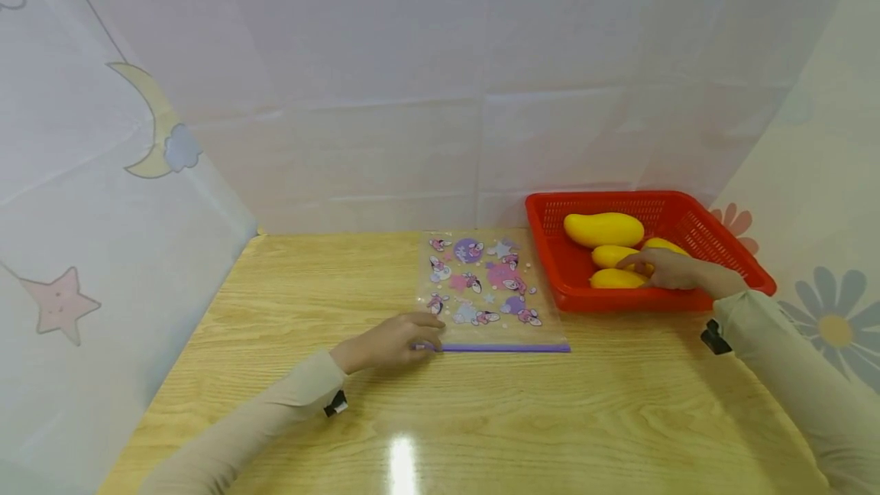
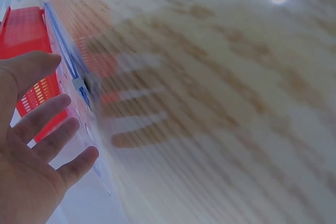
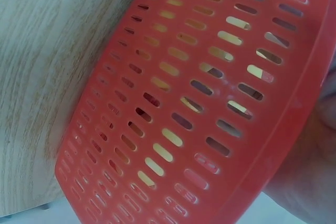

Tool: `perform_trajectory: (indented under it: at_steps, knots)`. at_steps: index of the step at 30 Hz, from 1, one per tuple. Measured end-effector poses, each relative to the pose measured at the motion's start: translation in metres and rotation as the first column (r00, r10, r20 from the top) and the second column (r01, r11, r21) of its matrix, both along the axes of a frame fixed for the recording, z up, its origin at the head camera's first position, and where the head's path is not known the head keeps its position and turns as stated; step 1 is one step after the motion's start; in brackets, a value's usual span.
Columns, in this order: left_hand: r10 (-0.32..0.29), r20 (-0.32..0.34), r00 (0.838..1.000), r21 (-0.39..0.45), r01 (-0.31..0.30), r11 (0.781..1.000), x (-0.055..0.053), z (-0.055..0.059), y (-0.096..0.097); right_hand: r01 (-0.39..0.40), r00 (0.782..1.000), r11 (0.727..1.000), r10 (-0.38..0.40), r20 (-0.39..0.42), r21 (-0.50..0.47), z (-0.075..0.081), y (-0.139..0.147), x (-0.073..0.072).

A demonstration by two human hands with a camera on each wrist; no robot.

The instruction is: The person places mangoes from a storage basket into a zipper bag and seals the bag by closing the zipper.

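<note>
A clear zip bag [image 1: 491,331] with pink and purple cartoon prints and a purple zip strip lies flat on the table. My left hand [image 1: 399,338] is at the strip's left end, fingers spread and loosely bent in the left wrist view. Right of the bag stands a red plastic basket [image 1: 567,298] holding several yellow mangoes [image 1: 605,229]. Reaching over its front rim, my right hand [image 1: 670,267] has its fingertips on the smaller mangoes near the front [image 1: 614,279]. In the right wrist view the basket wall [image 3: 173,98] hides those fingers; I cannot tell whether they grip one.
The light wooden table [image 1: 309,273] meets a pale cloth backdrop [image 1: 371,166] along its far edge. More printed cloth hangs at left and right. The basket stands close to the back and right cloths, its slotted walls raised around the mangoes.
</note>
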State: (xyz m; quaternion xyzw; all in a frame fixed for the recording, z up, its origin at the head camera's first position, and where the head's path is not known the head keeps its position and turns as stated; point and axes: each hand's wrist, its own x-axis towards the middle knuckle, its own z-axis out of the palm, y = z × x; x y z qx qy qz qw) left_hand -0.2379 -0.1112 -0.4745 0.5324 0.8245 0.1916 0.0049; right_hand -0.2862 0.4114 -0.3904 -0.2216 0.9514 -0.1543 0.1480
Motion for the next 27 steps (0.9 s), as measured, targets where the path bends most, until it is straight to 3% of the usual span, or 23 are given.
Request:
perform_trajectory:
  at_steps: [10, 17, 27]
  knots:
    - [-0.017, -0.009, 1.000, -0.021, 0.017, 1.000, 0.0017, -0.0008, 0.0043, -0.005, 1.000, 1.000, 0.005, -0.004, -0.002, -0.0010, -0.0002, 0.0009]
    - [-0.002, -0.007, 1.000, -0.083, 0.002, 0.997, 0.0027, -0.0031, 0.0048, -0.023, 1.000, 1.000, 0.023, 0.011, -0.021, -0.0011, -0.0025, 0.0020]
    - [0.034, 0.075, 0.997, -0.090, -0.027, 0.996, 0.0038, -0.0004, 0.0055, -0.024, 0.998, 1.000, 0.025, -0.060, 0.009, -0.0009, -0.0022, -0.0016]
